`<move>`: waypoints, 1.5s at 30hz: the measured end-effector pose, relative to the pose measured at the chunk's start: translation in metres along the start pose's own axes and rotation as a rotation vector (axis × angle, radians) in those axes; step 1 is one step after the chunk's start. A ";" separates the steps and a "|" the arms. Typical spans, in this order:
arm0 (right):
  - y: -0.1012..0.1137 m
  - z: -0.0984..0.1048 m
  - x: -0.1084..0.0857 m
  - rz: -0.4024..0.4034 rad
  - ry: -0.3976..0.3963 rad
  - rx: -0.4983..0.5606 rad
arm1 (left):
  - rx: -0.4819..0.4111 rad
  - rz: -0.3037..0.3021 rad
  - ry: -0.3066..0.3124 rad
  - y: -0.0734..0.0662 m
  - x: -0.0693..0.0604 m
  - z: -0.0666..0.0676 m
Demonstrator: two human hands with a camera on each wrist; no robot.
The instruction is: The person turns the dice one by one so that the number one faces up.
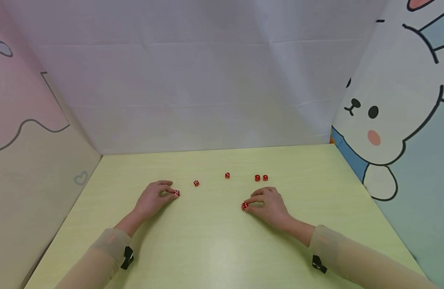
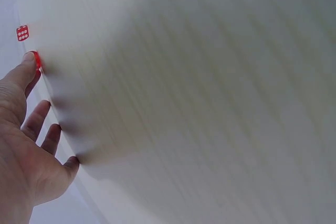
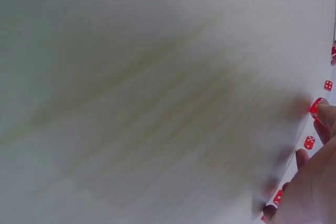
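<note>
Between thumb and forefinger, my left hand (image 1: pixel 154 199) pinches a red die with white dots (image 1: pixel 177 193) at the tabletop, left of centre. In the left wrist view that die (image 2: pixel 37 60) is mostly covered by the thumb, and the other fingertips touch the table. My right hand (image 1: pixel 269 206) pinches another red die (image 1: pixel 244 206) right of centre; the thumb partly hides this die (image 3: pixel 316 108) in the right wrist view. One loose die (image 1: pixel 196 183) lies just beyond the left hand. Farther back is a second loose die (image 1: pixel 227 175).
Two more red dice, one die (image 1: pixel 257 178) beside another die (image 1: pixel 265 178), lie close together beyond the right hand. The pale yellow table (image 1: pixel 214 257) meets a white cloth backdrop (image 1: pixel 207 92). Printed panels stand at the left (image 1: pixel 37 180) and right (image 1: pixel 420 192).
</note>
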State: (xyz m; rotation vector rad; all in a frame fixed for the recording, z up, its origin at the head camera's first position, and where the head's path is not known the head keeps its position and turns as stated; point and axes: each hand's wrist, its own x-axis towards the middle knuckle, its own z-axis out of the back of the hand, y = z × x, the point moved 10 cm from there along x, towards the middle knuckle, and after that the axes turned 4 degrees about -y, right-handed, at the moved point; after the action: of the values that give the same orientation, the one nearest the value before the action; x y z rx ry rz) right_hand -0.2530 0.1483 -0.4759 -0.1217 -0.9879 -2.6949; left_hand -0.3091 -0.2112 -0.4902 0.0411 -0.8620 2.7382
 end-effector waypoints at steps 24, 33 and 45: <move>-0.003 0.003 -0.005 0.007 -0.002 -0.064 | 0.006 0.001 -0.014 -0.001 -0.006 -0.001; -0.004 0.007 -0.009 0.039 -0.019 -0.124 | 0.011 0.002 -0.017 -0.004 -0.009 0.000; -0.002 0.008 -0.005 0.054 -0.020 -0.142 | -0.006 0.014 -0.013 -0.006 -0.003 0.006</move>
State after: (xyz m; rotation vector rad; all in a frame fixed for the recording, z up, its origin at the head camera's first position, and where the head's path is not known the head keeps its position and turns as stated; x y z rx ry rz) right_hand -0.2494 0.1560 -0.4724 -0.2004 -0.7862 -2.7178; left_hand -0.3053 -0.2108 -0.4825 0.0518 -0.8768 2.7514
